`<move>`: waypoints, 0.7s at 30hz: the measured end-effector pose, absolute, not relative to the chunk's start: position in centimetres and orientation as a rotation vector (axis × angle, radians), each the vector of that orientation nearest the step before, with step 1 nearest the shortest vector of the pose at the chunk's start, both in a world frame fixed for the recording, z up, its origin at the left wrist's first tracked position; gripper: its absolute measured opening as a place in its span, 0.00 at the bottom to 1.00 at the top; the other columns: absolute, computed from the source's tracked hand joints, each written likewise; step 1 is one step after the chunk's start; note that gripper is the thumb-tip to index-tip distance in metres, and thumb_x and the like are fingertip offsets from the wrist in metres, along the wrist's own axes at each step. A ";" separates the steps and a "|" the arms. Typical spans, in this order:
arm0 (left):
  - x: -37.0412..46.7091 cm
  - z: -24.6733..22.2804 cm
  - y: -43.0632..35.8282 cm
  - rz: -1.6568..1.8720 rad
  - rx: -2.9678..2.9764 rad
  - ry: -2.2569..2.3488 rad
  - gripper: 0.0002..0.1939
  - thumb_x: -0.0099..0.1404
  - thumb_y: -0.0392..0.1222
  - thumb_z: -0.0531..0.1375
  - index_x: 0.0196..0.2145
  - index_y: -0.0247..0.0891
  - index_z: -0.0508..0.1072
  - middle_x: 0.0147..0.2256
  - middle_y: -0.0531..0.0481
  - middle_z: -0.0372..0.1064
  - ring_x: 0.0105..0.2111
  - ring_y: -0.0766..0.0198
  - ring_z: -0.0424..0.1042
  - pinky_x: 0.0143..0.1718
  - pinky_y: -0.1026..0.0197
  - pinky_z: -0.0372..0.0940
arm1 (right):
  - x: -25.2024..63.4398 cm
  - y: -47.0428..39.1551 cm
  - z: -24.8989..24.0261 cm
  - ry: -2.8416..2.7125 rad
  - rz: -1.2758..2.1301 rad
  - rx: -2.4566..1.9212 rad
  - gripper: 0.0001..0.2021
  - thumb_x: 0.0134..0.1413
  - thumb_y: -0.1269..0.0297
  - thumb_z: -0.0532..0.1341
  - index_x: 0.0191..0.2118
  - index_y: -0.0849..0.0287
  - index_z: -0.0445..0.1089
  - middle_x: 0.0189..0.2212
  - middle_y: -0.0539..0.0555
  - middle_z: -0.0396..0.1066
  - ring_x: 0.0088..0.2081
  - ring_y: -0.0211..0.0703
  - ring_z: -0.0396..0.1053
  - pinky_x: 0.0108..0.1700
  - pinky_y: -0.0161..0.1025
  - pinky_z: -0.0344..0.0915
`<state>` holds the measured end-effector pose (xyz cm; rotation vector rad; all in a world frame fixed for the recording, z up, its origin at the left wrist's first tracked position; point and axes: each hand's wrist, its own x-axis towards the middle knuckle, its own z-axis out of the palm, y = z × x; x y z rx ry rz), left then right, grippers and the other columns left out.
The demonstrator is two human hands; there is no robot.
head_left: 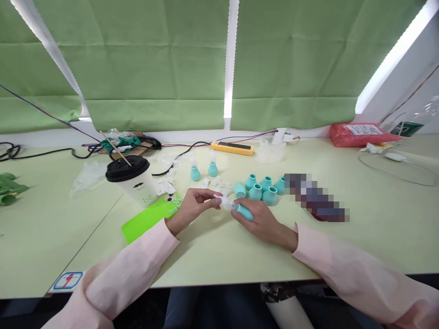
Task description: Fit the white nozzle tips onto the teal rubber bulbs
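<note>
Between my hands is a small bulb aspirator: a teal rubber bulb (245, 212) with a clear nozzle (232, 205) pointing left. My right hand (259, 218) is wrapped round the bulb. At the nozzle's far end, my left hand (200, 204) pinches a whitish translucent tip (223, 200); whether it is joined to the nozzle I cannot tell. Just beyond my right hand stand several loose teal bulbs (255, 192) with open necks, one lying tilted. Farther back, two bulbs with clear nozzles, a left aspirator (195, 172) and a right aspirator (213, 169), stand upright.
White scraps (219, 183) lie beyond my left hand. A lidded paper cup (137, 187) stands left, beside a bright green phone case (146, 221). A yellow power strip (233, 148), cables and a red package (360, 135) line the back. A blurred dark object (317, 198) lies right.
</note>
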<state>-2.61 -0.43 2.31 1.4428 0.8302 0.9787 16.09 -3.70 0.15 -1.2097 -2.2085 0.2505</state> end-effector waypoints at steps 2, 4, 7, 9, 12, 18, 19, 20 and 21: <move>-2.5 2.5 -0.6 0.965 1.423 0.871 0.13 0.45 0.42 0.63 0.28 0.30 0.73 0.26 0.47 0.71 0.24 0.66 0.68 0.31 0.62 0.65 | 16.1 -3.6 0.0 -2.219 0.202 -1.215 0.11 0.53 0.61 0.50 0.36 0.62 0.63 0.28 0.55 0.70 0.29 0.42 0.66 0.30 0.36 0.57; -2.3 2.6 -0.8 0.955 1.383 0.911 0.13 0.44 0.42 0.63 0.28 0.30 0.73 0.26 0.47 0.71 0.24 0.66 0.69 0.31 0.62 0.66 | 16.1 -3.6 -0.2 -2.229 0.135 -1.222 0.12 0.53 0.60 0.50 0.37 0.62 0.63 0.29 0.56 0.70 0.30 0.43 0.66 0.30 0.37 0.56; -2.2 2.4 -0.8 0.955 1.338 0.943 0.14 0.44 0.42 0.64 0.28 0.29 0.73 0.27 0.46 0.71 0.25 0.65 0.69 0.33 0.61 0.67 | 16.1 -3.6 -0.5 -2.247 0.016 -1.236 0.14 0.53 0.59 0.49 0.38 0.63 0.63 0.30 0.57 0.70 0.30 0.45 0.67 0.27 0.37 0.55; -2.3 2.1 -0.6 0.944 1.323 0.921 0.14 0.43 0.42 0.64 0.27 0.28 0.73 0.29 0.45 0.72 0.26 0.64 0.70 0.35 0.59 0.67 | 16.0 -3.7 -0.6 -2.273 -0.048 -1.246 0.14 0.54 0.59 0.47 0.38 0.63 0.63 0.29 0.58 0.70 0.29 0.45 0.67 0.25 0.37 0.53; -2.6 1.6 -0.3 0.913 1.301 0.861 0.13 0.43 0.41 0.64 0.27 0.28 0.73 0.32 0.45 0.71 0.29 0.64 0.70 0.37 0.57 0.67 | 15.9 -3.9 -0.7 -2.310 -0.072 -1.246 0.15 0.55 0.59 0.46 0.38 0.63 0.63 0.28 0.58 0.70 0.28 0.44 0.67 0.24 0.37 0.51; -2.5 1.2 -0.4 0.962 1.336 0.824 0.11 0.42 0.39 0.65 0.25 0.30 0.72 0.30 0.47 0.70 0.29 0.64 0.69 0.37 0.58 0.67 | 15.8 -4.0 -0.4 -2.271 0.079 -1.246 0.13 0.54 0.59 0.47 0.37 0.62 0.62 0.27 0.57 0.69 0.27 0.43 0.65 0.26 0.36 0.51; -2.4 1.2 -0.4 0.978 1.346 0.812 0.11 0.42 0.39 0.65 0.24 0.30 0.72 0.30 0.47 0.70 0.29 0.64 0.69 0.37 0.58 0.67 | 15.8 -4.0 -0.3 -2.261 0.120 -1.253 0.13 0.54 0.59 0.47 0.36 0.61 0.62 0.26 0.56 0.68 0.26 0.42 0.65 0.26 0.36 0.51; -2.4 1.2 -0.4 0.988 1.350 0.801 0.10 0.42 0.39 0.65 0.23 0.30 0.71 0.29 0.48 0.70 0.29 0.64 0.69 0.37 0.58 0.67 | 15.8 -4.0 -0.2 -2.252 0.161 -1.256 0.13 0.54 0.59 0.47 0.35 0.61 0.62 0.25 0.54 0.68 0.26 0.41 0.64 0.26 0.35 0.51; -2.4 1.2 -0.4 0.988 1.350 0.792 0.10 0.42 0.39 0.65 0.23 0.30 0.71 0.29 0.48 0.69 0.29 0.64 0.69 0.37 0.57 0.67 | 15.8 -4.0 -0.1 -2.245 0.199 -1.257 0.12 0.54 0.59 0.47 0.34 0.60 0.62 0.23 0.53 0.67 0.25 0.40 0.63 0.26 0.35 0.52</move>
